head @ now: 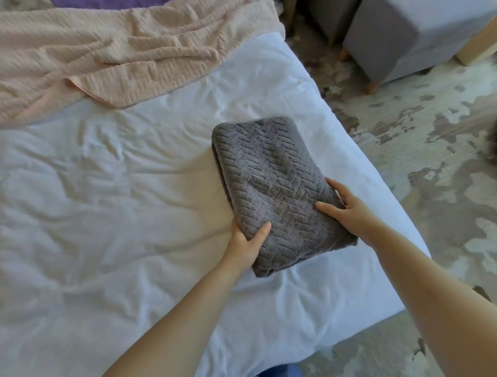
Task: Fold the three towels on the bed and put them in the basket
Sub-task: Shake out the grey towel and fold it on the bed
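Note:
A grey towel (271,177) with a herringbone weave lies folded into a thick rectangle near the right edge of the white bed (107,215). My left hand (246,245) grips its near left edge, thumb on top and fingers underneath. My right hand (349,210) holds its right side, thumb on top and fingers curled round the edge. A pink towel (107,53) lies unfolded and rumpled across the far part of the bed. A strip of purple cloth (107,2) shows at the top edge. No basket is in view.
The bed's right edge drops to a patterned grey and beige rug (430,161). A grey upholstered stool (408,37) on wooden legs stands on the floor at the far right, with a second grey piece beside it.

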Action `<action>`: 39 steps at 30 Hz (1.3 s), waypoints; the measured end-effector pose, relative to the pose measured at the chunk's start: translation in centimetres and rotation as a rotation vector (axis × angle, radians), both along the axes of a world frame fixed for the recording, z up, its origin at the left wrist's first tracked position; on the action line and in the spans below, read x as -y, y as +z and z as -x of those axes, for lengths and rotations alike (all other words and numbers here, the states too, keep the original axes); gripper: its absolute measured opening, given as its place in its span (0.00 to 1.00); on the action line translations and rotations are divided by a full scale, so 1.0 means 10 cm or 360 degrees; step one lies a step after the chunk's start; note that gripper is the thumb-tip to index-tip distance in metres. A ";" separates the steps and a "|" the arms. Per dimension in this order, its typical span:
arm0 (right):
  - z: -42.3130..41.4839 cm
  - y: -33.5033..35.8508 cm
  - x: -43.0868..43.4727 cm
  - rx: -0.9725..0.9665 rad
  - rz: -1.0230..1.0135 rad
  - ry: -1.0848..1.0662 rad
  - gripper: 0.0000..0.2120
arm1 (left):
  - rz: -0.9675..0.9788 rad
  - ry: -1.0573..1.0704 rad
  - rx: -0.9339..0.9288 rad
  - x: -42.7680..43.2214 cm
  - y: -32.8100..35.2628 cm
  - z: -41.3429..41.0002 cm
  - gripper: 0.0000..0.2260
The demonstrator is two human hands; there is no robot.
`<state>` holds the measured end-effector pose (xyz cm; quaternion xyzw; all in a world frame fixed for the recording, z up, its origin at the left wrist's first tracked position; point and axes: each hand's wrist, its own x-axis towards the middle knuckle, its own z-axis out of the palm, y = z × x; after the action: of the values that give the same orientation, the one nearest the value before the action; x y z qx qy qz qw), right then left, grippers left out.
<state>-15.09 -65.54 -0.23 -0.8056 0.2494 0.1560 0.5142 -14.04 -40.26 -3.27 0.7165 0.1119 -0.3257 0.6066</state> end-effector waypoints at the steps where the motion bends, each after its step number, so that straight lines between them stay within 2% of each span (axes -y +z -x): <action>1: 0.07 -0.01 0.09 0.0005 0.0016 0.0010 0.31 | -0.0038 0.0012 0.0015 0.09 -0.01 0.10 0.29; 8: 0.57 -0.15 0.60 -0.0003 -0.0049 0.0044 0.30 | -0.0149 -0.0098 0.0090 0.47 -0.11 0.55 0.40; 11: 0.63 -0.20 0.68 0.0006 -0.0113 0.0036 0.31 | -0.0047 0.0062 0.0014 0.50 -0.13 0.43 0.45; 15: 0.54 -0.22 0.67 -0.0086 -0.0184 0.0010 0.36 | 0.0064 0.0367 -0.0060 0.56 -0.14 0.00 0.42; 19: 0.29 -0.22 0.60 -0.0020 -0.0138 0.0093 0.38 | -0.0005 0.0528 -0.0025 0.66 -0.14 -0.46 0.39; 23: -0.09 -0.24 0.50 0.0139 -0.0087 0.0187 0.36 | -0.0106 0.0595 0.0035 0.69 -0.13 -0.94 0.44; 25: -0.30 -0.27 0.45 0.0164 -0.0050 0.0162 0.35 | -0.0108 0.0651 -0.0057 0.73 -0.10 -1.12 0.38; 28: -0.54 -0.28 0.46 0.0253 0.0114 0.0188 0.36 | 0.0217 0.0652 -0.0284 0.75 -0.03 -1.22 0.22; 32: -0.72 -0.26 0.66 0.0395 0.0343 0.0282 0.34 | 0.0466 0.0635 -0.0159 0.81 -0.04 -1.24 0.16; 33: -0.74 -0.26 0.69 0.0369 0.0372 0.0318 0.34 | 0.0415 0.0635 -0.0077 0.83 -0.04 -1.25 0.15; 35: -0.74 -0.30 0.70 0.0210 0.0436 0.0407 0.34 | 0.0081 0.0581 0.0108 0.88 -0.08 -1.28 0.18; 37: -0.71 -0.37 0.68 0.0075 0.0604 0.0453 0.34 | -0.0459 0.0478 0.0383 0.92 -0.13 -1.32 0.25; 39: -0.68 -0.35 0.60 0.0198 0.0914 0.0475 0.31 | -0.1009 0.0331 0.0838 0.91 -0.12 -1.31 0.31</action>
<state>-8.27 -71.51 -3.72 -0.9534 0.1305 0.1033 0.2517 -0.96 -49.40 -4.44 0.9113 0.1195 -0.0182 0.3936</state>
